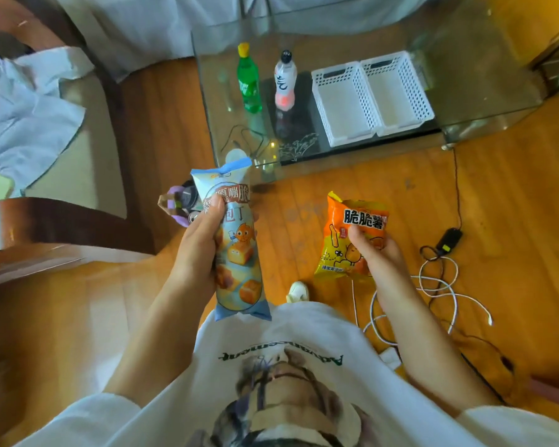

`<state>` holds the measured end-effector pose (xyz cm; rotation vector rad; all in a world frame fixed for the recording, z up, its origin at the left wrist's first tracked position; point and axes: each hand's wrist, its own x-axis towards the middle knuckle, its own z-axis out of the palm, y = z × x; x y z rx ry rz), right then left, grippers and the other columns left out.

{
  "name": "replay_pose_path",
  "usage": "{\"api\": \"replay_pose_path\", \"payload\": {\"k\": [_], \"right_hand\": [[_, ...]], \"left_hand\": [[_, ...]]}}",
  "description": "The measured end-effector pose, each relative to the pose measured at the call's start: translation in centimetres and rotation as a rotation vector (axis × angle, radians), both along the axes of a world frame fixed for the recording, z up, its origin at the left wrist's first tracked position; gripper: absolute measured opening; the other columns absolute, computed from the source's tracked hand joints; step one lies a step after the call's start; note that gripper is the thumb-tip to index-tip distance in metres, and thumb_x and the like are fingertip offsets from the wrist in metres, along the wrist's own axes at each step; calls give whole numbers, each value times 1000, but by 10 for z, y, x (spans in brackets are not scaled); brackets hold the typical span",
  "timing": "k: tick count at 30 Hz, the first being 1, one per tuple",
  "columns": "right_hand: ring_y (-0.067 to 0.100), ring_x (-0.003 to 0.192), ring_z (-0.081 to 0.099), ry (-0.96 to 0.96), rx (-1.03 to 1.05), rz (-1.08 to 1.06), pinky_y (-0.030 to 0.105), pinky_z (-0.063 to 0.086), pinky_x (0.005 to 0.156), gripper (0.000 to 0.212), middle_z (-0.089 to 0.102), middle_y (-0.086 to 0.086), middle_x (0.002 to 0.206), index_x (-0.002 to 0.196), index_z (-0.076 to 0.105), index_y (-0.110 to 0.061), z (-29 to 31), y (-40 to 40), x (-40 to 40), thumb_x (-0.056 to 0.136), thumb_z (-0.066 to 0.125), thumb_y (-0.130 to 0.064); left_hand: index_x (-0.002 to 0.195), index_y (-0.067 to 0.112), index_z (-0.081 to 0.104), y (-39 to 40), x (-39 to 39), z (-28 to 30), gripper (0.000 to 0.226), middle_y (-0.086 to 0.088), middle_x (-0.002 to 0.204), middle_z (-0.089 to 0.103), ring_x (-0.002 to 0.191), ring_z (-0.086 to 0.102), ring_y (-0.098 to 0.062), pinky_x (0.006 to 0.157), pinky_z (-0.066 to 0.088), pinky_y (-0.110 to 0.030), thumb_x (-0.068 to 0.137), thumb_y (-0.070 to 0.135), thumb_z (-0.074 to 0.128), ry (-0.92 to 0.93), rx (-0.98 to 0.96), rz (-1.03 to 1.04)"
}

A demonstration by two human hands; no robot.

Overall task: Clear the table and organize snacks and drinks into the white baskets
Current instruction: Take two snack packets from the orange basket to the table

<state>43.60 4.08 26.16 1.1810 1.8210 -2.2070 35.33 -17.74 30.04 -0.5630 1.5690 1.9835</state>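
Status: early stage, judged from the layout. Both white baskets [371, 98] empty, side by side on the glass table [481, 101] at 1 o'clock.

Left hand [197, 250]: fingers and thumb wrapped round the blue snack bag [238, 243], held upright at centre, over the floor, short of the table edge. Right hand [380, 253]: thumb on front, fingers behind, pinching the orange snack bag [352, 237] at 3 o'clock of the blue one, well apart from it, also over the floor.

Still standing on the table at 12 o'clock: green bottle [248, 79] and white bottle [284, 83], upright, near each other, left of the baskets.

Remaining, as estimated: carry both bags toward 1 o'clock, deposit in baskets; then transfer both bottles. Nothing sorted yet.

Elsewhere: white cable [439, 285] and dark cable with adapter [449, 240] loose on the wooden floor at 4 o'clock; tangle risk for feet.
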Motion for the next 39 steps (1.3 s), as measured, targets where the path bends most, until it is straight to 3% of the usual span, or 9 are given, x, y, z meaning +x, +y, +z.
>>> {"api": "replay_pose_path", "payload": {"k": [6, 12, 19, 24, 27, 31, 34, 37, 39], "right_hand": [[-17, 66, 62, -23, -35, 100, 2, 44, 47, 27, 68, -33, 71, 88, 60, -33, -8, 27, -77, 66, 66, -48], [-12, 70, 65, -20, -34, 164, 5, 46, 50, 28, 71, -27, 76, 91, 61, -34, -14, 51, -166, 66, 65, -47], [-16, 70, 63, -59, -21, 166, 2, 45, 51, 24, 70, -30, 74, 91, 60, -33, -41, 80, -289, 70, 64, -45], [-5, 73, 67, -145, 28, 181, 7, 47, 52, 22, 67, -21, 85, 91, 58, -30, -101, 87, -367, 74, 69, -39], [8, 80, 66, -236, 40, 219, 11, 48, 50, 21, 68, -10, 89, 92, 59, -25, -146, 91, -398, 77, 71, -32], [0, 71, 63, -345, 96, 287, 7, 45, 45, 28, 65, -13, 86, 98, 55, -26, -206, 97, -422, 77, 69, -39], [0, 75, 62, -422, 158, 421, 11, 50, 61, 30, 62, -13, 91, 95, 51, -29, -250, 101, -435, 76, 69, -43], [21, 100, 60, -533, 210, 568, 40, 49, 92, 48, 61, -2, 106, 110, 50, -20, -287, 101, -447, 74, 73, -41], [24, 102, 62, -556, 154, 545, 43, 49, 93, 44, 63, 3, 107, 111, 52, -17, -307, 100, -455, 76, 74, -30]], "left_hand": [[111, 12, 62, 26, -53, -9, 42, -7, 88, 69, 70, 68, -14, 60, 57, -24, 89, 45, 48, -40, -15, 97], [110, 16, 62, 50, -140, -26, 37, -7, 95, 70, 81, 67, -17, 67, 58, -26, 92, 43, 45, -17, -23, 123], [99, 23, 66, 80, -262, -59, 27, -3, 88, 72, 73, 69, -12, 67, 58, -27, 92, 40, 46, -21, -44, 85], [95, 22, 67, 101, -336, -122, 21, -1, 80, 73, 71, 69, -14, 64, 58, -29, 94, 30, 48, -91, -93, 37], [94, 16, 62, 111, -363, -174, 16, -13, 86, 67, 77, 64, -28, 77, 54, -45, 94, 26, 50, -185, -171, -60], [83, 16, 55, 123, -387, -242, 10, -22, 92, 55, 84, 52, -32, 80, 44, -47, 93, 19, 54, -340, -294, -116], [75, 17, 54, 128, -404, -288, 19, -19, 89, 54, 83, 52, -29, 77, 43, -40, 94, 20, 52, -393, -373, -224], [71, 15, 53, 133, -420, -323, 25, -18, 88, 55, 83, 53, -27, 79, 44, -37, 95, 21, 50, -386, -442, -275], [79, 13, 55, 138, -430, -341, 20, -17, 89, 58, 84, 56, -27, 82, 48, -39, 95, 23, 49, -355, -503, -310]]}}
